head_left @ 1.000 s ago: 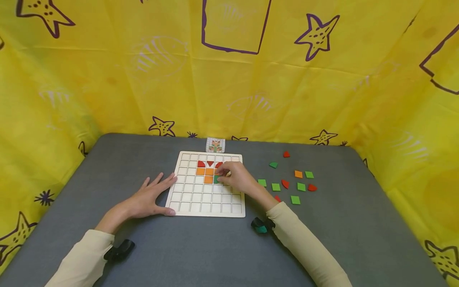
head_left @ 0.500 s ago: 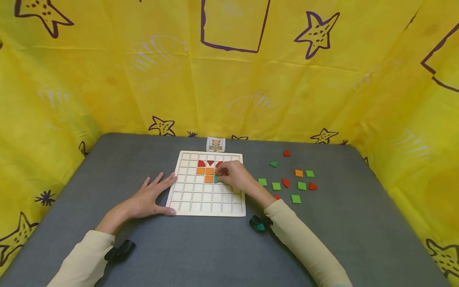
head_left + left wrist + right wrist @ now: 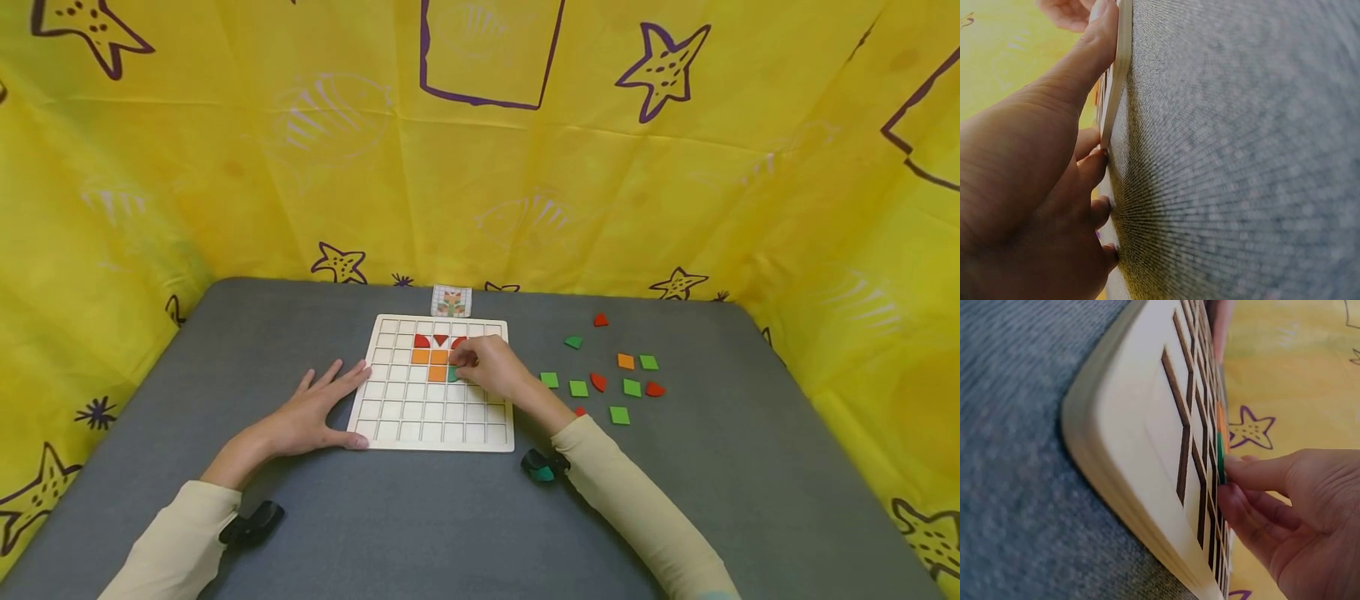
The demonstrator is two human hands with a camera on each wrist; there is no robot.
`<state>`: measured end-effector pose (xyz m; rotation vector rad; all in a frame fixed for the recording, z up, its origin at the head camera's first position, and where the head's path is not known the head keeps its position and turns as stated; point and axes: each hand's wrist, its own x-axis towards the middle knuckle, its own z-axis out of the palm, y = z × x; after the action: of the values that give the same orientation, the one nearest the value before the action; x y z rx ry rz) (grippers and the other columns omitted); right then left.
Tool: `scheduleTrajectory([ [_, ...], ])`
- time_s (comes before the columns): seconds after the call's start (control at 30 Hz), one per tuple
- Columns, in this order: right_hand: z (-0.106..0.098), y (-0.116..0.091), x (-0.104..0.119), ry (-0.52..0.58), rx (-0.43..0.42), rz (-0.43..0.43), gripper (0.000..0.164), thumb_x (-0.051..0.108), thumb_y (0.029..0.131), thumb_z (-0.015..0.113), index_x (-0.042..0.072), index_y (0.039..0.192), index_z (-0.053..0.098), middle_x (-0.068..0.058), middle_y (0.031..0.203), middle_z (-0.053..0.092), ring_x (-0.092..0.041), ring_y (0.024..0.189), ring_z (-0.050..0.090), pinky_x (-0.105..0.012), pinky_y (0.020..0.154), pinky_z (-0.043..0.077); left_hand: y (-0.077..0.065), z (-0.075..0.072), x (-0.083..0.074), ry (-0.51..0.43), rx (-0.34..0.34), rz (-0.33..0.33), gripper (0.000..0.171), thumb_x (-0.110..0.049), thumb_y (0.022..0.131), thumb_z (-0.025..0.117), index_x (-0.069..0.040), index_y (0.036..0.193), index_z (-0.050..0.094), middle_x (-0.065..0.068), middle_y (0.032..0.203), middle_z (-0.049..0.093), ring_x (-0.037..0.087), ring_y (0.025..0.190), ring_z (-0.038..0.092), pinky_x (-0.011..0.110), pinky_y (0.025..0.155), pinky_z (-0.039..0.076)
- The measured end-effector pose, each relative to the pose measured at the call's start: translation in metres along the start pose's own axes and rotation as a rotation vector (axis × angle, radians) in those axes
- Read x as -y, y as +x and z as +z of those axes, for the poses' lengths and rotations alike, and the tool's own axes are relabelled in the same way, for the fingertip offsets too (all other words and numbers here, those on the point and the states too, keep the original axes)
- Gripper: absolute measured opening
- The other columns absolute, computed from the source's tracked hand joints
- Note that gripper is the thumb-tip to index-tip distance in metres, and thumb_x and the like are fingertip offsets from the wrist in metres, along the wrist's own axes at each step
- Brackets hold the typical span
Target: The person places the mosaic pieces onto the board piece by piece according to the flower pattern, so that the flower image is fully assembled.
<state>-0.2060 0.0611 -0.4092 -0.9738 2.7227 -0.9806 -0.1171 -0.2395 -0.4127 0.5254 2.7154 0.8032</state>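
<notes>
A white gridded board (image 3: 431, 421) lies on the table, with red pieces (image 3: 422, 341) in one row and orange squares (image 3: 421, 357) below them. My left hand (image 3: 303, 417) spreads its fingers along the board's left side, thumb on the near left corner; the left wrist view shows the thumb (image 3: 1088, 59) against the edge. Over the board's right half, my right hand (image 3: 491, 367) pinches a green tile (image 3: 453, 374) with a rounded side, beside the lowest orange square. Thumb and finger meet at that green tile (image 3: 1221, 459) in the right wrist view. The fingers partly cover nearby cells.
A small printed pattern card (image 3: 451, 302) touches the board's far side. To the right lie loose green squares (image 3: 619, 416), red pieces (image 3: 597, 382), an orange square (image 3: 626, 361) and a green rounded piece (image 3: 573, 342). A yellow patterned cloth (image 3: 480, 167) hangs behind the table.
Both hands stay in nearly the same place. The right fingers remain at the green tile, with only a tiny shift of the whole view.
</notes>
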Motion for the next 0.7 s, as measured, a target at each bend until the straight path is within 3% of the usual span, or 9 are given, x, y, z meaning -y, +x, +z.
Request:
scheduleTrajectory([
  [0.4,-0.011,-0.007,-0.005,-0.046,-0.041,-0.022,0.009,0.005,0.089,0.071,0.005,0.098,0.075,-0.001,0.084,0.070,-0.012,0.077,0.061,-0.025,0.072,0.052,0.001,-0.002,-0.001,0.003,0.011,-0.003,0.109,-0.057,0.071,0.080,-0.012,0.156,0.027,0.014,0.162,0.020,0.049,0.146,0.004,0.067,0.112,-0.005],
  [0.7,-0.041,-0.027,-0.035,-0.047,-0.114,0.024,0.011,0.002,0.088,0.071,0.001,0.098,0.074,-0.007,0.088,0.071,-0.018,0.078,0.065,-0.032,0.073,0.056,-0.002,-0.001,-0.001,0.006,0.000,0.001,0.109,-0.058,0.071,0.079,-0.012,0.155,0.028,0.014,0.161,0.021,0.049,0.146,0.005,0.067,0.112,-0.005],
])
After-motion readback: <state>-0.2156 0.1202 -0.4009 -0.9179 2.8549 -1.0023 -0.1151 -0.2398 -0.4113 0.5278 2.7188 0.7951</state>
